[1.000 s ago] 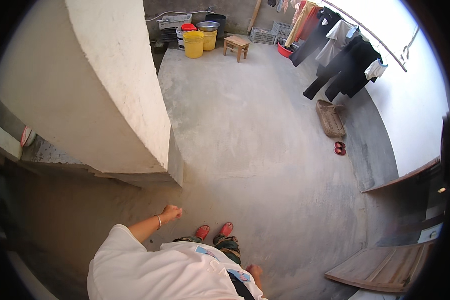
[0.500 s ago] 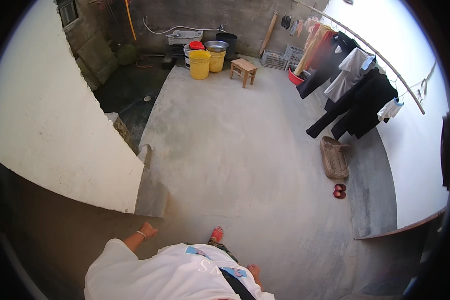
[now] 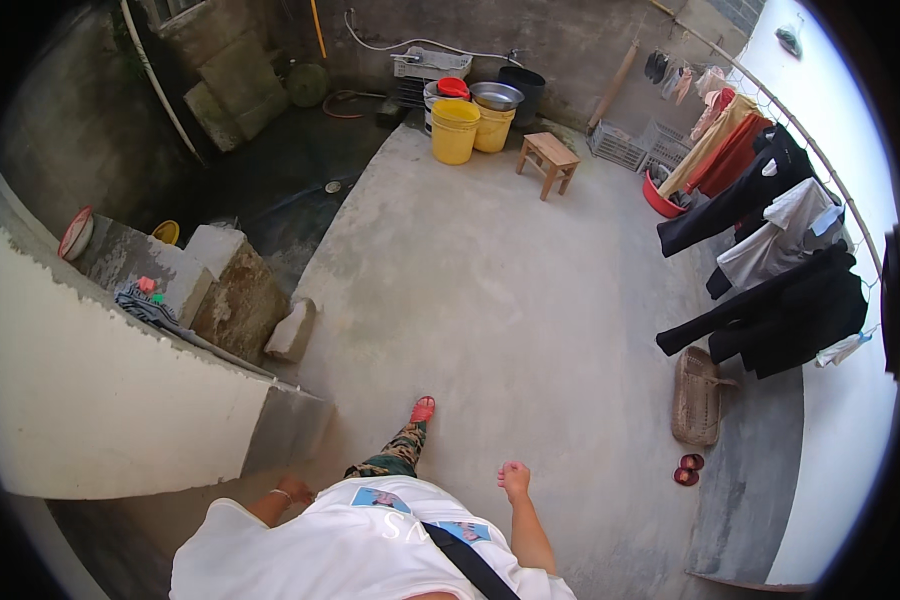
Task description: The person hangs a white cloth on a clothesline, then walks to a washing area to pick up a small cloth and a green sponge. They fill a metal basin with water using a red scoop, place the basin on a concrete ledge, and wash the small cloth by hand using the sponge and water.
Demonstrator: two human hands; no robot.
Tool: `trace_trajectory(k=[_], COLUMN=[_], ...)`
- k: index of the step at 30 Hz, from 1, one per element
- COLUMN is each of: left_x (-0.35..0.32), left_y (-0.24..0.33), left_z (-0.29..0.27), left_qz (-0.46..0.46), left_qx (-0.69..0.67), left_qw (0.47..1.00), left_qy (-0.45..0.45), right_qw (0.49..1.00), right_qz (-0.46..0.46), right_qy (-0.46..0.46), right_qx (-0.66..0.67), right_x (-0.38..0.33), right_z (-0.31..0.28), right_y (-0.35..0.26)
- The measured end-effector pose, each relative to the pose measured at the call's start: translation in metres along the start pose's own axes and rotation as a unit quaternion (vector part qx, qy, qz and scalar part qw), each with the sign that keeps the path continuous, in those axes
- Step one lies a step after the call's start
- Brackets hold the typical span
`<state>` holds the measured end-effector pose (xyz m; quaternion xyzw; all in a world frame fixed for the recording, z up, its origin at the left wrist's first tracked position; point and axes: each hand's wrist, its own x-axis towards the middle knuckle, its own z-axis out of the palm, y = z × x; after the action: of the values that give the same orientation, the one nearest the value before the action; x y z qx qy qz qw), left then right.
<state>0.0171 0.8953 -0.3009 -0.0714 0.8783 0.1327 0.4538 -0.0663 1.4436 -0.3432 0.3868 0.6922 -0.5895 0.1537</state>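
My right hand (image 3: 513, 479) hangs out in front of my right side, its fingers curled in and nothing seen in them. On the left, my left hand (image 3: 296, 490) is beside my white shirt (image 3: 320, 545), a bracelet at its wrist. Its fingers look loosely curled, somewhat blurred, and no object shows in them. Neither hand touches anything around it. A dark strap (image 3: 465, 560) crosses my shirt. One foot in a red sandal (image 3: 424, 408) is forward on the concrete floor (image 3: 450, 300).
A low white wall (image 3: 120, 400) and a loose block (image 3: 291, 330) stand left. Ahead are yellow buckets (image 3: 455, 142), a metal basin (image 3: 497, 96) and a wooden stool (image 3: 548, 160). Hanging clothes (image 3: 770, 300), a woven basket (image 3: 697, 400) and slippers (image 3: 688, 470) line the right.
My right arm has swung forward into fuller view, and my left hand has drawn back beside the shirt. The view has shifted, showing a ledge behind the left wall. My leg shows more.
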Motion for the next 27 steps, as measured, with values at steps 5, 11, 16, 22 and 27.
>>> trace_trajectory(k=[5, 11, 16, 22, 27], left_x=[0.078, 0.208, 0.323, 0.379, 0.398], left_y=[0.113, 0.207, 0.242, 0.291, 0.294], left_z=[-0.148, -0.327, -0.38, -0.419, -0.384], left_qz=[-0.055, 0.005, 0.2, 0.109, -0.045], left_qx=[-0.23, -0.263, -0.153, -0.282, -0.37], left_qw=[0.965, 0.959, 0.926, 0.936, 0.916], left_qy=[0.112, 0.108, 0.282, 0.178, 0.146], right_qw=[0.992, 0.959, 0.968, 0.933, 0.949], right_qz=[0.043, -0.098, -0.012, -0.169, -0.064], right_qy=[-0.013, 0.062, 0.028, 0.006, -0.009], right_qx=[-0.117, -0.26, -0.25, -0.317, -0.308], right_x=[0.045, 0.114, 0.176, 0.305, 0.443], right_z=[0.023, 0.009, -0.001, -0.025, -0.03], right_y=[-0.036, -0.085, -0.16, -0.228, -0.317])
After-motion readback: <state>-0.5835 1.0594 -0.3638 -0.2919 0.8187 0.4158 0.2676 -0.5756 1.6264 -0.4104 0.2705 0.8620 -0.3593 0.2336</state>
